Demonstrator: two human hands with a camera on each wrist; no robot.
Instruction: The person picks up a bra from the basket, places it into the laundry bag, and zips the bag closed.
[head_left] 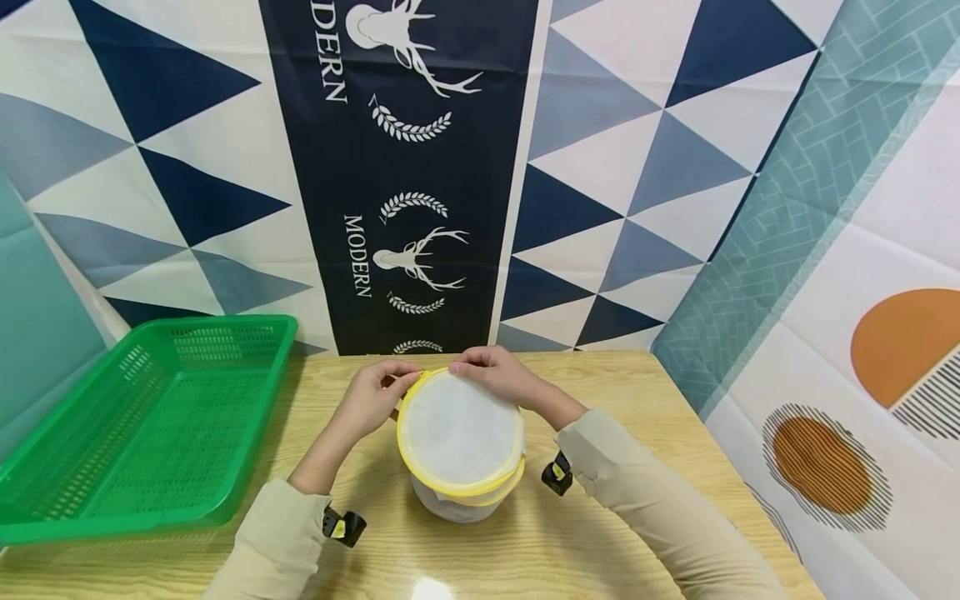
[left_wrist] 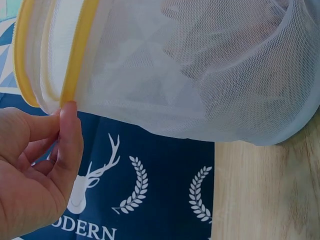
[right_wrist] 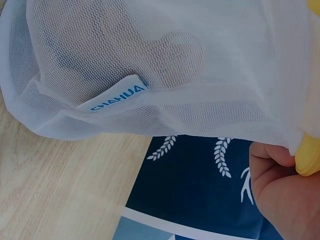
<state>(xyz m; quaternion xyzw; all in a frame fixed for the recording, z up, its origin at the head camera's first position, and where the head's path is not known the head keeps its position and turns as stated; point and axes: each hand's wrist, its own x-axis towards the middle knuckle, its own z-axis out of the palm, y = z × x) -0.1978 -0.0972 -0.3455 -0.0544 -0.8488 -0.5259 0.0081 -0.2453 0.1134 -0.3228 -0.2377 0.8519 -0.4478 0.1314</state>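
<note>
White mesh bag (head_left: 461,429) with yellow trim (left_wrist: 80,50) stands on the table (head_left: 525,558), near mid-width, towards the far edge, with its round top facing up. Left hand (head_left: 371,400) pinches the yellow trim at the bag's far left, thumb against fingers. Right hand (head_left: 498,375) grips the rim on the far side, thumb on top, fingers curled under; the two hands are just apart.

Readable text: small white label (right_wrist: 117,96) sewn on the bag's side, blue capitals "CHAHUA", slanted in the right wrist view. Darker shapes show through the mesh, too veiled to tell. Wall cloth (head_left: 585,275) behind the far edge: dark strip with white "MODERN" running sideways by a stag head; a second one higher up is cut off by the picture's top. Left wrist view has the word too, start hidden by the left hand.

Green basket (head_left: 112,525) sits at the table's left edge, well apart from the bag.
</note>
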